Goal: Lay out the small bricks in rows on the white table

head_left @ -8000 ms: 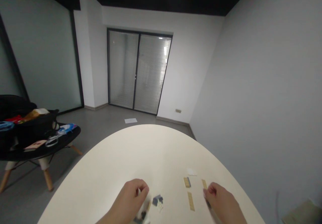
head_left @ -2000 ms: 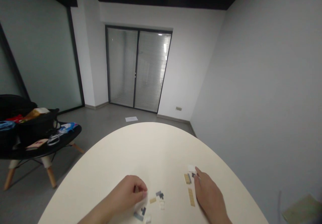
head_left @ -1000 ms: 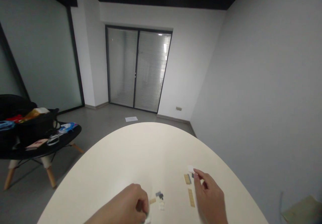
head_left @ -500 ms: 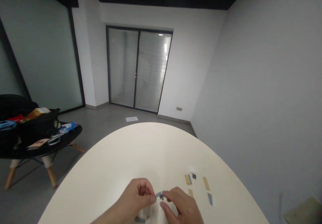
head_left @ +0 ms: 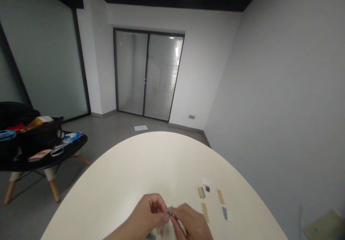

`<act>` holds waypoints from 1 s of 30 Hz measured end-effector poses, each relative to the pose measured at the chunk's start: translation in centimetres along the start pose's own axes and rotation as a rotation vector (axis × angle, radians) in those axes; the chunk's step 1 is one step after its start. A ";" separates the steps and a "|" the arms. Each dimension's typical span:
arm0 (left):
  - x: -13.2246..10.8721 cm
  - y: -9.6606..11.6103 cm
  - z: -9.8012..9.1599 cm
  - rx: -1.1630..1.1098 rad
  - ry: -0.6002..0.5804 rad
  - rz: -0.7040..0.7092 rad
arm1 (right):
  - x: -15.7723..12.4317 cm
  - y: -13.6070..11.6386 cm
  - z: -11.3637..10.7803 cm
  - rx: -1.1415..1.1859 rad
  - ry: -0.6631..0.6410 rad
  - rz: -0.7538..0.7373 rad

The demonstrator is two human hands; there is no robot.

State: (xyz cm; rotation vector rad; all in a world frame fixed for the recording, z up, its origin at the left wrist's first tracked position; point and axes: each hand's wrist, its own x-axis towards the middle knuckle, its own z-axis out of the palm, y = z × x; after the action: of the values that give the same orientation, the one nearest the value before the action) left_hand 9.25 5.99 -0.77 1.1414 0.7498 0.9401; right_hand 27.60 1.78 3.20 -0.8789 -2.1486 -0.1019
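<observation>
Close to the near edge of the round table, my left hand (head_left: 151, 211) pinches a small grey piece (head_left: 169, 211) between thumb and forefinger. My right hand (head_left: 191, 221) meets it from the other side, its thumb and fingertips closed on the same piece. Fingertips cover most of this piece, so its kind cannot be made out. Partly hidden below my left hand, another grey piece (head_left: 151, 236) lies at the bottom of the view. Just beyond my right hand is a tan strip (head_left: 205, 212) on the tabletop.
Right of my hands lie a tan strip with a grey edge (head_left: 201, 192), a small dark piece (head_left: 207, 189), a white scrap (head_left: 206, 181), another tan strip (head_left: 220, 196) and a blue-grey and white piece (head_left: 225, 213). A black chair (head_left: 72, 147) holding a bag stands left of the table (head_left: 151, 161).
My right hand has moved left and its thumb has closed onto the small grey piece, now touching my left fingertips. More of the near tan strip shows.
</observation>
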 end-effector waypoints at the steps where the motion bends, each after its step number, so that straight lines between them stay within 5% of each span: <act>1: 0.0 0.0 0.0 0.004 -0.003 0.002 | -0.1 0.1 0.0 -0.008 -0.014 -0.002; 7: -0.1 0.6 0.4 -0.014 -0.017 -0.021 | -0.7 0.4 0.2 -0.028 -0.098 0.029; 14: -0.6 2.5 0.8 0.075 0.014 -0.033 | -0.2 0.2 0.2 -0.027 0.043 0.017; 21: -0.2 0.6 0.4 0.013 0.027 -0.051 | -0.4 0.2 0.9 0.026 0.123 0.005; 30: -0.4 1.5 0.5 0.049 0.013 -0.042 | -0.2 0.3 1.1 0.041 0.150 -0.038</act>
State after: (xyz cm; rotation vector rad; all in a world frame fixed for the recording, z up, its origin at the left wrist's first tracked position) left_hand 9.22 5.61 0.81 1.1583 0.8085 0.8991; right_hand 27.20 2.31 2.28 -0.7820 -2.0208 -0.1376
